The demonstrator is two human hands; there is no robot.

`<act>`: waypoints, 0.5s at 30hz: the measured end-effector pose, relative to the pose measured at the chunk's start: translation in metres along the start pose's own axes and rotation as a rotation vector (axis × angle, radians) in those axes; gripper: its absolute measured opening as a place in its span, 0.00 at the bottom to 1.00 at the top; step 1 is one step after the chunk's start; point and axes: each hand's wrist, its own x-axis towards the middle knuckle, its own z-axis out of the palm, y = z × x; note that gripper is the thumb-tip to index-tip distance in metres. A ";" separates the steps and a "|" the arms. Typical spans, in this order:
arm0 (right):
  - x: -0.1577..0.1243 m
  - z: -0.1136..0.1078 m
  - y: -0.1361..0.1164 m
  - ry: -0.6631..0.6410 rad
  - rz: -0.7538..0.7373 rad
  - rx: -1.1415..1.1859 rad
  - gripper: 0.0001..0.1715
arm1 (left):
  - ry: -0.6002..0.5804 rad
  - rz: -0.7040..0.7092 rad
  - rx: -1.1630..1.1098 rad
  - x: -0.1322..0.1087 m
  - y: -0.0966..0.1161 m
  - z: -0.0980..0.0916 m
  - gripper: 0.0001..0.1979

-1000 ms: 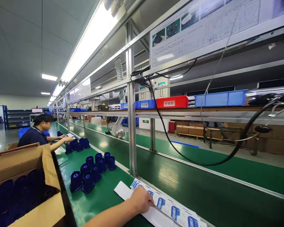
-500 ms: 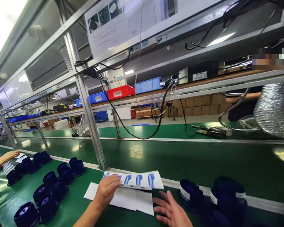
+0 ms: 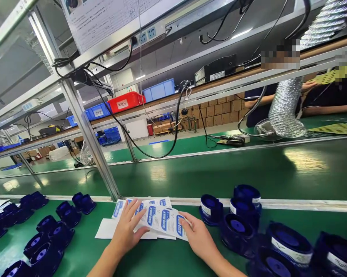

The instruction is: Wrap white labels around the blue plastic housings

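A strip of labels (image 3: 164, 220) printed in blue and white lies near the bench's far edge. My left hand (image 3: 129, 227) rests on its left part with fingers spread and thumb apart. At the strip's right end, my right hand (image 3: 198, 235) pinches the edge between thumb and fingers. More printed label sheets (image 3: 119, 208) lie beneath and behind it, over blank white sheets (image 3: 104, 229). Right of my hands stand several dark blue round plastic housings (image 3: 237, 229), some with a white label (image 3: 291, 251) around the side.
More dark blue housings (image 3: 48, 252) stand in rows on the left of the green bench. A metal post (image 3: 88, 142) rises behind the labels. A black cable (image 3: 150, 154) hangs from the shelf, which holds red (image 3: 127, 101) and blue bins (image 3: 159, 90). People sit across the bench.
My right hand has moved from open beside the sheets to pinching the strip's right end. My left hand has spread its fingers over the strip, which now lies lower. The view has shifted right.
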 end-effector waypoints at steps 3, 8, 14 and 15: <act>0.002 -0.002 0.000 -0.046 -0.059 -0.110 0.40 | -0.136 -0.115 0.058 -0.004 0.006 0.015 0.33; -0.006 -0.008 0.000 -0.047 -0.173 -0.252 0.36 | -0.193 -0.202 0.087 -0.006 0.009 0.016 0.42; -0.035 -0.004 -0.015 -0.441 -0.913 -0.506 0.25 | -0.054 -0.056 -0.006 0.001 0.009 -0.019 0.48; -0.040 0.002 -0.017 -0.504 -0.974 -0.544 0.25 | -0.044 0.008 -0.031 0.002 0.010 -0.025 0.45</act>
